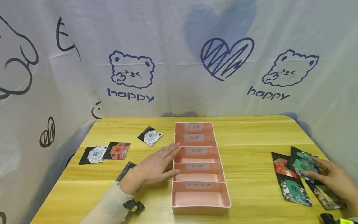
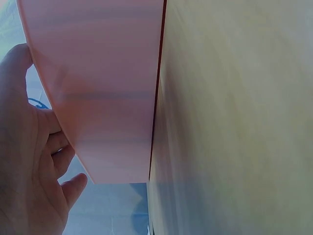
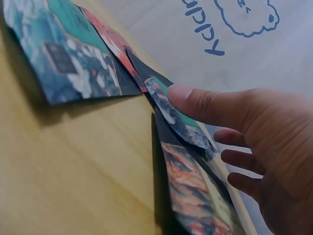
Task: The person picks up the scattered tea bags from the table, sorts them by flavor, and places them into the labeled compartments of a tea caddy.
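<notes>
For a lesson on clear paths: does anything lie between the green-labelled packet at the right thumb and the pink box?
Yes: a red-labelled packet lies partly beneath the green-labelled packet, on the side toward the pink box. Beyond it, nothing visible.

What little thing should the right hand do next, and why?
Probably the right hand should pinch and raise the green-labelled sachet at its thumb tip: it seems within easy grasp, and it lies partly over the red-labelled sachet.

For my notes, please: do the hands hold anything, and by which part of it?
The left hand holds nothing, only touching the pink box. The right hand touches a green-labelled packet at its right side; whether it grips cannot be told.
</notes>
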### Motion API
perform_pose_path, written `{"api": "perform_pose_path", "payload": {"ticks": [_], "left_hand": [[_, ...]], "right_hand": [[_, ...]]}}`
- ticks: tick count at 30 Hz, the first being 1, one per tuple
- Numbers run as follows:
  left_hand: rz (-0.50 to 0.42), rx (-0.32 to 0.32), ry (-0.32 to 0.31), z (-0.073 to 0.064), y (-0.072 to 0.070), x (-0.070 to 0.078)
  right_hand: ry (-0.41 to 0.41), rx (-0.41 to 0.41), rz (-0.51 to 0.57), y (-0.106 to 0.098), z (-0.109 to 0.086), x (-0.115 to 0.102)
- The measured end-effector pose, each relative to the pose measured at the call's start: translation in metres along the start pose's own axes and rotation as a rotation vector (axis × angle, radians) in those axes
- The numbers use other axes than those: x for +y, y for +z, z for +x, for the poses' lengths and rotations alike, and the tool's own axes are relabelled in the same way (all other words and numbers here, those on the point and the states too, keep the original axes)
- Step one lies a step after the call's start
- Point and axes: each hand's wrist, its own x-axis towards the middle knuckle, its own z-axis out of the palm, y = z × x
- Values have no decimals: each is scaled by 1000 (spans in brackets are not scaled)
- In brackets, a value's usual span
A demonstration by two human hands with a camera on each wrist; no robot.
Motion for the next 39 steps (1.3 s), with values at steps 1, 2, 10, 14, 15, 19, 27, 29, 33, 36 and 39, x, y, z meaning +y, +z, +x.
{"api": "perform_pose_path", "payload": {"ticks": [1,2,10,14,15,19,27,29,33,36,39], "left_hand": [[1,0,-1,0,0,0],[1,-1,-1,0,0,0],[-9,3,-2,-1,0,0],[-10,0,-2,-1,0,0],[-11,-2,-3,-1,0,0],[-12,-8,-10,-2,-1,0],[-25,-1,-3,-2,-1,0],[-24,3,3,-2,-1,-1],[-22,5,7,-1,0,-1],[-18,-1,0,0,1,-1],[-14,-10,-10,-1,0,-1]], "right_hand": [[2,-5,0,0,1,1],[5,-14,1,1,1,2],[12,-16,-32,4,2,5],[20,-18,-58,5,2,7],[20,-17,-62,5,3,8],[19,-13,-77,6,3,8],[12,4,-66,6,3,2],[0,26,-62,7,3,1],[-48,50,-28,7,5,-1],[-64,39,22,8,7,-2],[-64,44,51,8,8,-4]]}}
